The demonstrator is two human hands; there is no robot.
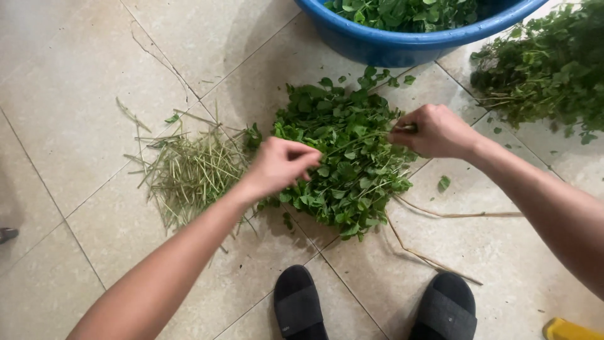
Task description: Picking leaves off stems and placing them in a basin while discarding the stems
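right hand (434,131) pinching a thin green stem (365,137), left hand (280,165) closing its fingertips on leaves of the same sprig, both hovering over a loose pile of green leafy herbs (343,173) lying on the beige tiled floor (75,94), heap of stripped pale stalks (189,173) sitting just left, round blue plastic basin (402,44) holding more greens beyond

You're on a home floor of pale tiles (75,94). A blue plastic basin (402,44) sits at the top; your black slippers (301,308) show at the bottom.

Blue basin (402,47) — black slippers (301,308), yellow object (569,330).
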